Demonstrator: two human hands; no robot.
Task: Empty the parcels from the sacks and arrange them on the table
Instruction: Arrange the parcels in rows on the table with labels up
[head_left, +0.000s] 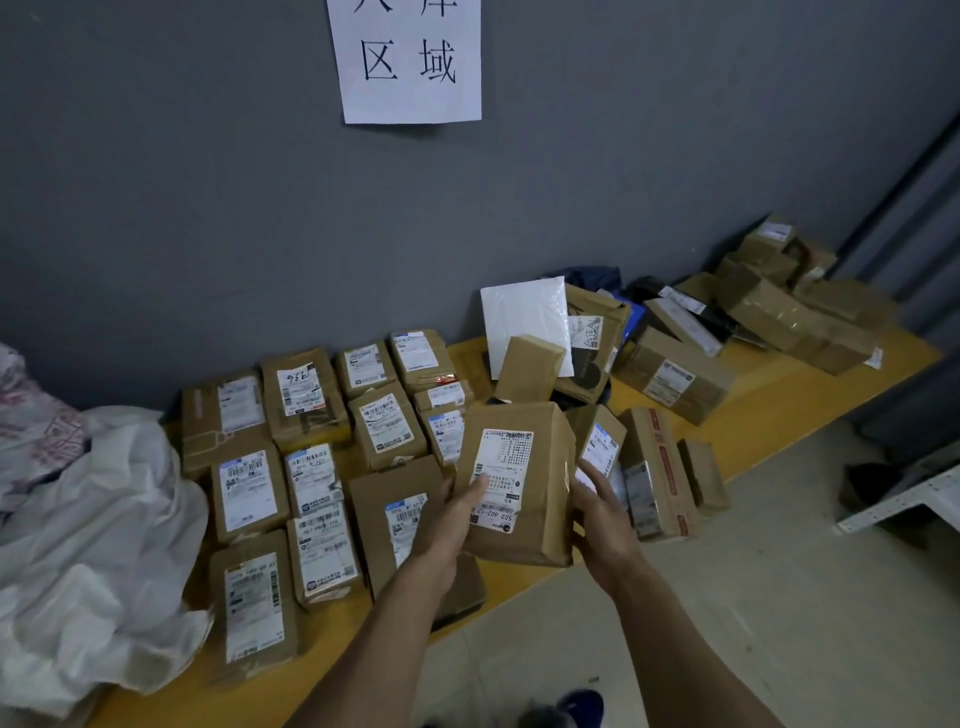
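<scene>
Table (779, 400): long, smooth yellow board against the grey wall (208, 208). I see little bare room at the near edge.

Sack (93, 545): white woven plastic, slack and crumpled, slumped over the left end. If it slides, it could shove the near rows off.

Heap (795, 312), far right: brown boxes tipped on one another, glossy tape, a white mailer (524, 317) leaning beside it. One knock may topple it.

Rows (311, 467): flat kraft cartons, labels up, edge to edge. The front ones sit at the lip (my main worry).

Parcel (514, 483): held above the front edge, between rows and heap, tilted. Creased kraft, soft corners, slick tape. It could slip to the floor (753, 571).

Left hand (447, 519): thumb on the label, fingers beneath. Right hand (602, 514): wrapped round the parcel's right side. Both grip it.
</scene>
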